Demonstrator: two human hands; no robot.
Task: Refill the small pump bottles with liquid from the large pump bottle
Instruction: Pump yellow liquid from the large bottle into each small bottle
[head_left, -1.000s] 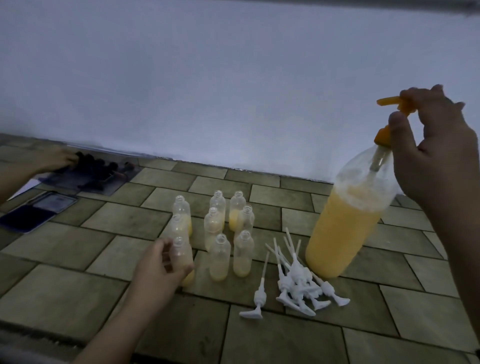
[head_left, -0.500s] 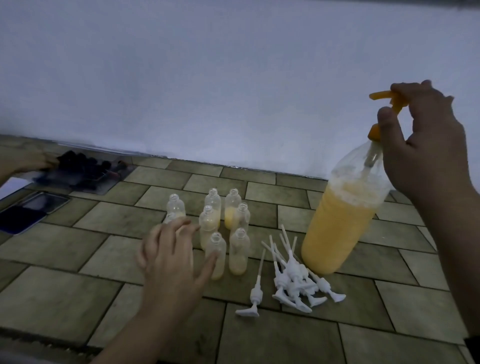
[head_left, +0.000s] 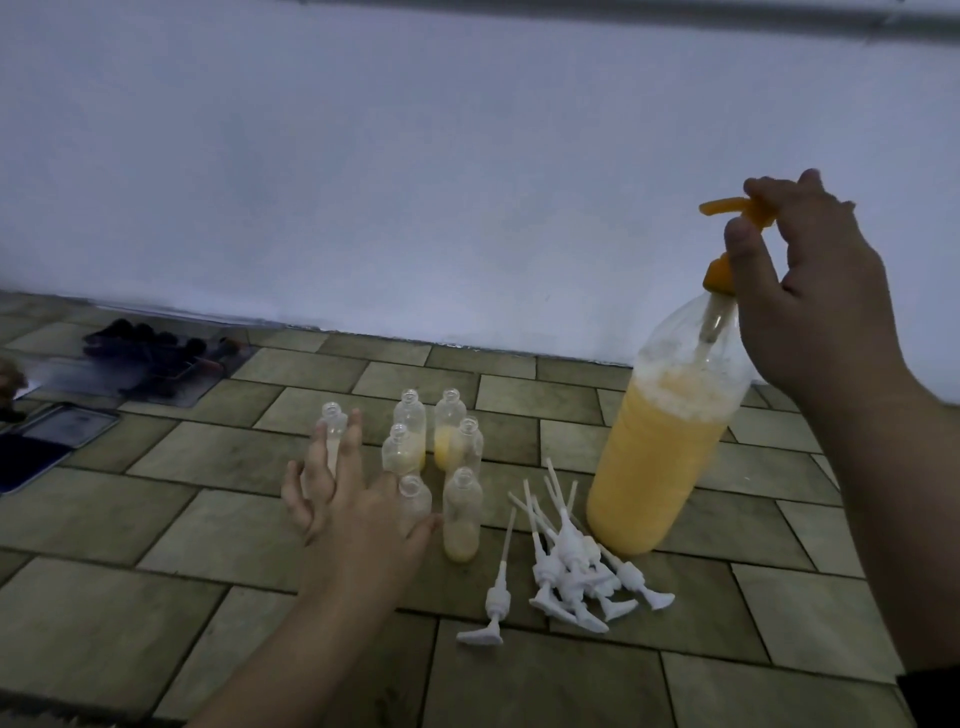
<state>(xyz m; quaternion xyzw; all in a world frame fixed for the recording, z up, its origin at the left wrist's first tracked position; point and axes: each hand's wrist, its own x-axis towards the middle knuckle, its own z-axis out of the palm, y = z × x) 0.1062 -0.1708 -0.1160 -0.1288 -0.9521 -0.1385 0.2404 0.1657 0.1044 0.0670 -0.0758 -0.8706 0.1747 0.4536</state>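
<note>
Dim, flat light, bluish cast over white wall (head_left: 415, 182); no clear source, no glare. Shadows soft, barely any under small bottles (head_left: 441, 457). Yellow liquid in large bottle (head_left: 660, 457) only strong colour. Left hand (head_left: 358, 499) smeared by motion blur, right hand (head_left: 810, 291) softer at edges. Wide-angle bend curves tiled floor (head_left: 156, 597) lines near corners; dark objects far left murky, indistinct

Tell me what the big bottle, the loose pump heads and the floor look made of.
Large bottle: probably thin clear plastic, yellow liquid visible through it. Pump heads: white opaque plastic, matte, moulded. Floor: likely matte stone or ceramic tile, with visible joints.
</note>
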